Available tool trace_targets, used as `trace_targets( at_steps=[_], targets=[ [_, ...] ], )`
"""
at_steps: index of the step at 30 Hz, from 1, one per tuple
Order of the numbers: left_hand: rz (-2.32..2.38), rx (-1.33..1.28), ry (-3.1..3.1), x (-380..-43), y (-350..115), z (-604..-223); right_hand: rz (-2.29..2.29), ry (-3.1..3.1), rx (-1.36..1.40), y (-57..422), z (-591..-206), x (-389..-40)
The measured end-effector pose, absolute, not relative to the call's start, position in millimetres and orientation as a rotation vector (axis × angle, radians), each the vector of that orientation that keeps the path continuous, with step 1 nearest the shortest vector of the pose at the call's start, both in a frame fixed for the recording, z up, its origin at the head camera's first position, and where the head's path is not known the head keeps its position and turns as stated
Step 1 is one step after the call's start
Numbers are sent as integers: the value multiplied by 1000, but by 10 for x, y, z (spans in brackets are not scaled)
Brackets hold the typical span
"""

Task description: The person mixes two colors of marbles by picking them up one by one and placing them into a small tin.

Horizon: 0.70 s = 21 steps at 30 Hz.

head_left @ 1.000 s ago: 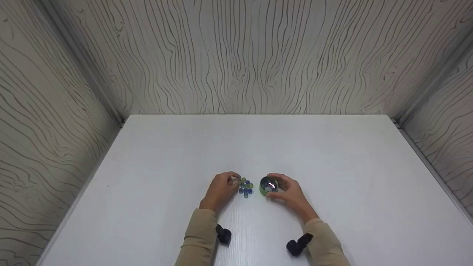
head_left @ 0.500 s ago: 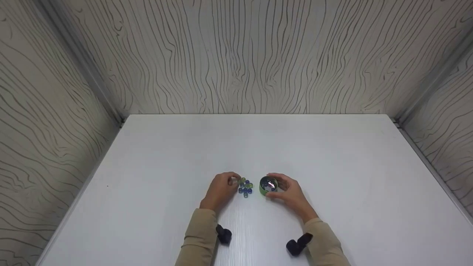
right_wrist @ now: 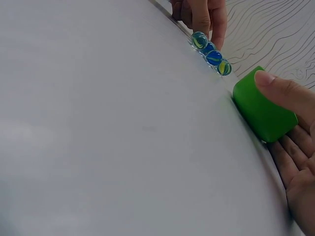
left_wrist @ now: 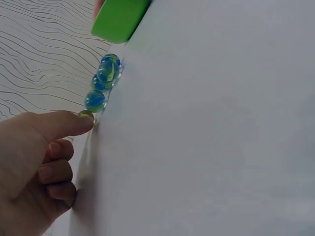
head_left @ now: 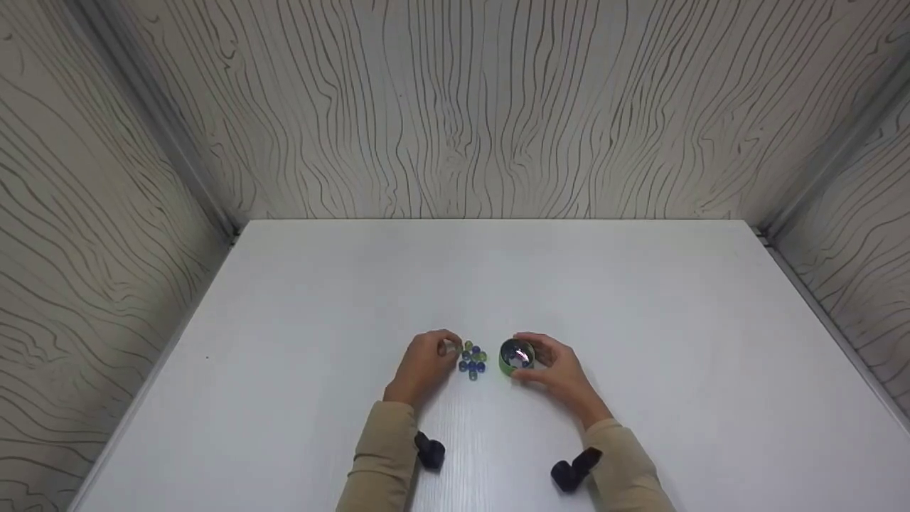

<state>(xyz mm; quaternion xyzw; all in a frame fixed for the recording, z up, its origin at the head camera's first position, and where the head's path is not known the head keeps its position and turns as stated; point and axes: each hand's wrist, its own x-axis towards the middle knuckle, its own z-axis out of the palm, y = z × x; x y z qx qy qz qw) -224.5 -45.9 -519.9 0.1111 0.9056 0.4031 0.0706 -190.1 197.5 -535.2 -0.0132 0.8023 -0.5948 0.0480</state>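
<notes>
Where the cup (right_wrist: 258, 113) stands: upright on the white table (head_left: 298, 299), green outside, dark and shiny within.
Right hand (head_left: 563, 370): clamped on the cup, thumb at its near side, fingertips at its far side.
Marbles (head_left: 472, 367): a cluster just left of the cup, blue and yellow-green.
Left hand (head_left: 425, 361): left of the cup, past the cluster, fingers curled, thumb tip at a yellow marble (left_wrist: 85, 113); whether it is pinched cannot be told.
Sleeves (head_left: 385, 444): beige, nearer the person than the cup.
Wall (head_left: 455, 114): wood-grain patterned, behind the cup.
</notes>
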Motion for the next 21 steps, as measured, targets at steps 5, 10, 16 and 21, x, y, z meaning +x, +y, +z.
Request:
trace_targets(
  at_steps=[5,10,16,21],
  targets=[
    [1216,346,2734,-2251,-468,-5198,-1824,2438,-63,1981,-5350,-1906],
    [1236,306,2722,-2243,-464,-5199,-1823,2440,-95,1995,-5354,-1898],
    [1261,259,2705,-2232,-454,-5193,-1829,2436,-73,1993,-5347,-1902],
    [1253,243,2709,-2229,-451,-5181,-1820,2442,-83,1992,-5345,-1910]
  ],
)
